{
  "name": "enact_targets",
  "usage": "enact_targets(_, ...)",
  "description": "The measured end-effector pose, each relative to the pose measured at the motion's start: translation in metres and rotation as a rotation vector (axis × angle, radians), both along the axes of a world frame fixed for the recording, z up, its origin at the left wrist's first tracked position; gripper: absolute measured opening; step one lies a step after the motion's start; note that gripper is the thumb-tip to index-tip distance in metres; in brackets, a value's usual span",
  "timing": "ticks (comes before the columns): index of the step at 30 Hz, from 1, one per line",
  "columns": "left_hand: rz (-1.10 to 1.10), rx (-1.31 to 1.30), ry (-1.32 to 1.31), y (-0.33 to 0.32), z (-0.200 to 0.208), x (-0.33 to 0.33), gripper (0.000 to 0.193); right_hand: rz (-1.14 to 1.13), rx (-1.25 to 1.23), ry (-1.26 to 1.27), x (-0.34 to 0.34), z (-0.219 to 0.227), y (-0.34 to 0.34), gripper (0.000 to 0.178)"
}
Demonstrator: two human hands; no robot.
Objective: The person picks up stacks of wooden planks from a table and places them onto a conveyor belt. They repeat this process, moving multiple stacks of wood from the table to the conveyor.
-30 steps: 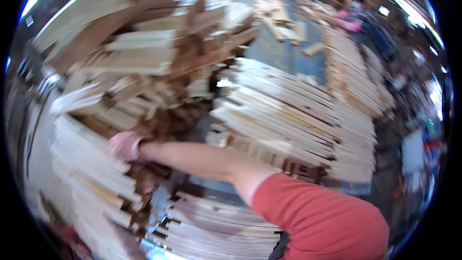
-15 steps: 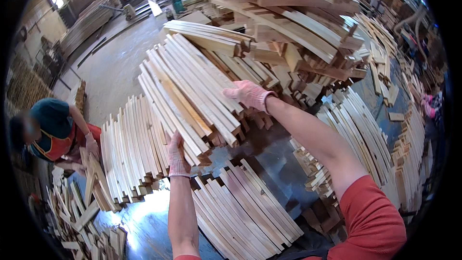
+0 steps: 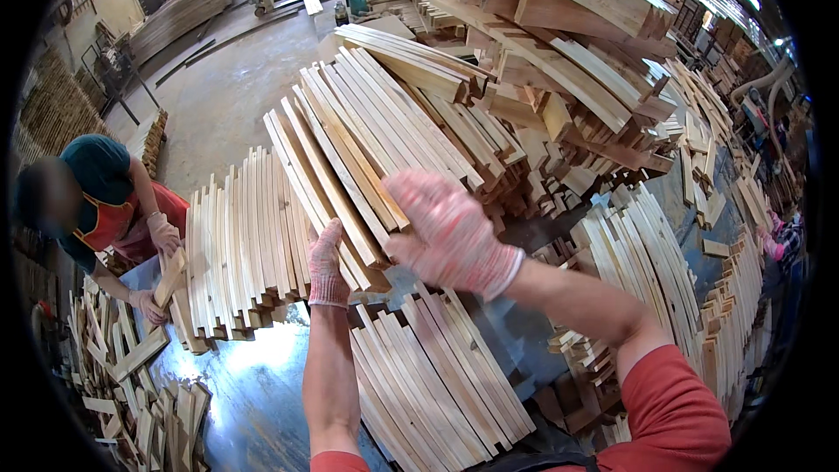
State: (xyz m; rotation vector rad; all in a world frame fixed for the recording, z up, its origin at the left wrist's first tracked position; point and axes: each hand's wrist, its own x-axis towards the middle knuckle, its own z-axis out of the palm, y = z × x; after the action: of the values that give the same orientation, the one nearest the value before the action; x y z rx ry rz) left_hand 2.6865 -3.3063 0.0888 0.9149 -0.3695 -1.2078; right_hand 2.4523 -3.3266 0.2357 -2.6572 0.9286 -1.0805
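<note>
Table [image 3: 253, 411] | left hand [image 3: 328, 273]: upright beside wood strips [image 3: 354, 135] | right hand [image 3: 454, 234]: angled leftward

Left hand [image 3: 329, 275] gloved, fingers [image 3: 328, 240] pointing forward, left forearm [image 3: 331, 376] straight ahead. Right hand [image 3: 459, 234] gloved, blurred, thumb [image 3: 405, 251] spread from fingers, angled left; right forearm [image 3: 581, 299] slanting inward, elbow [image 3: 641, 334] bent. Red sleeves [image 3: 677, 411].

Gloved left hand [image 3: 327, 273] against wooden strips [image 3: 377, 135], right hand [image 3: 450, 232] near their ends, co-worker [image 3: 98, 177] at left

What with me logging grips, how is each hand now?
Left pink-and-white gloved hand: at long, pale wooden slats; grip can't be told.
Right gloved hand: open, blurred.
</note>
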Motion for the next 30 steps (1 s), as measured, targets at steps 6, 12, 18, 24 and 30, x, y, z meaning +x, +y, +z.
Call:
enact_targets(6, -0.016, 0.115, -0.08, -0.006, 0.028, -0.001, 0.078, 0.052, 0.274, 0.175, 0.039, 0.006, 0.035, 0.078)
enact_targets(12, -0.085, 0.058, -0.124, -0.008, 0.057, -0.017, 0.081, -0.153, 0.121, 0.202, 0.047, -0.007, 0.001, 0.077)
enact_targets(18, 0.011, 0.01, -0.198, -0.021, 0.033, -0.009, 0.08, -0.36, 0.371, -0.017, -0.011, -0.031, -0.125, 0.088)
enact_targets(24, -0.012, 0.014, -0.205, -0.039, 0.051, -0.004, 0.077, -0.325, 0.941, 0.111, -0.015, -0.057, -0.212, 0.089)
enact_targets(30, -0.139, 0.056, -0.238, -0.022, 0.061, -0.004, 0.078, -0.307, 0.885, 0.175, -0.021, -0.065, -0.197, 0.085)
